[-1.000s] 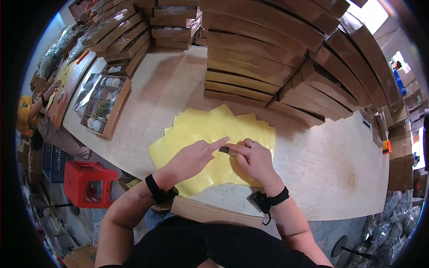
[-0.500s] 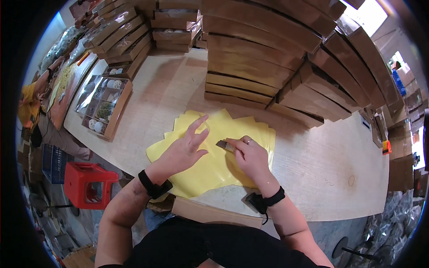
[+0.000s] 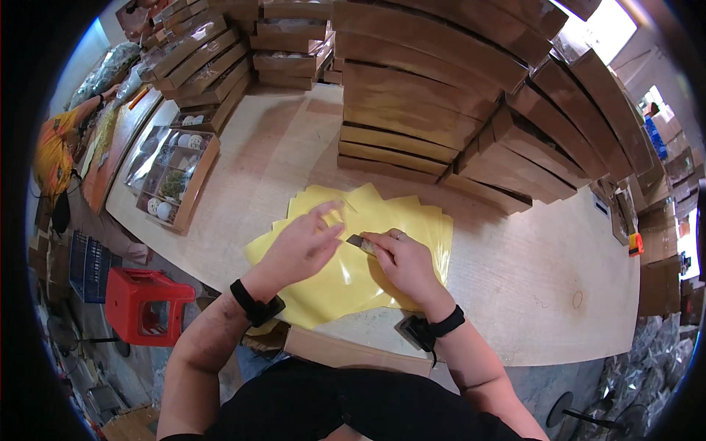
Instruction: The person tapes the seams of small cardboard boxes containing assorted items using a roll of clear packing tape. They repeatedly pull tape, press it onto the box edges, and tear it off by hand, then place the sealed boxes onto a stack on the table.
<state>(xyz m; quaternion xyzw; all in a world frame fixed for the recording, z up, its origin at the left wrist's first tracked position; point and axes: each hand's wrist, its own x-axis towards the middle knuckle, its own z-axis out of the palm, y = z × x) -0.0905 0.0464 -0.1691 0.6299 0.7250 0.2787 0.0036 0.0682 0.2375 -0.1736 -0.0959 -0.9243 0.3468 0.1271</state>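
Fanned-out yellow sheets (image 3: 323, 294) lie overlapping on the table in front of me, glossy and slightly curled at the edges. My right hand (image 3: 404, 261) is closed round a small cutter knife (image 3: 360, 242), its dark flat blade pointing left just above the sheets. Over the left part of the sheets hovers my left hand (image 3: 298, 246), its fingers apart and a little blurred, with the thumb side close to the blade tip. No held thing shows clearly in it. A black band with a dark box sits on each wrist.
Tall stacks of brown cardboard boxes (image 3: 419, 95) stand along the table's far side. At left lies a compartmented box (image 3: 169, 176) with white balls and greenery. A red stool (image 3: 147, 305) and blue crate (image 3: 90, 268) are on the floor; another person (image 3: 59, 151) works at far left.
My right hand and the knife have shifted slightly left. The left hand's fingers have drawn down and in, bringing them nearer the blade. The person at far left has moved an arm.
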